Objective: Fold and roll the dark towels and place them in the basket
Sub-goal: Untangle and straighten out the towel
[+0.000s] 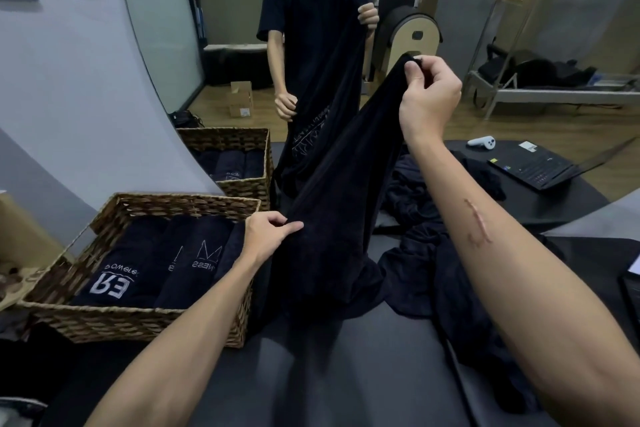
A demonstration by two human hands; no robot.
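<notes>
Several rolled towels [145,263] already in basket [138,321]; left hand [268,230] and right hand [427,97] pinching unfolded towel [332,191]; pile [433,253] left on tabletop [311,374].

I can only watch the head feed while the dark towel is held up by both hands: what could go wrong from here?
1. The right hand only pinches the towel at a corner, so it might slip free.
2. The towel's lower end trails beside the loose pile of towels, so it could snag or drag one along.
3. The left hand works close to the basket; a swing might knock its rim.
</notes>
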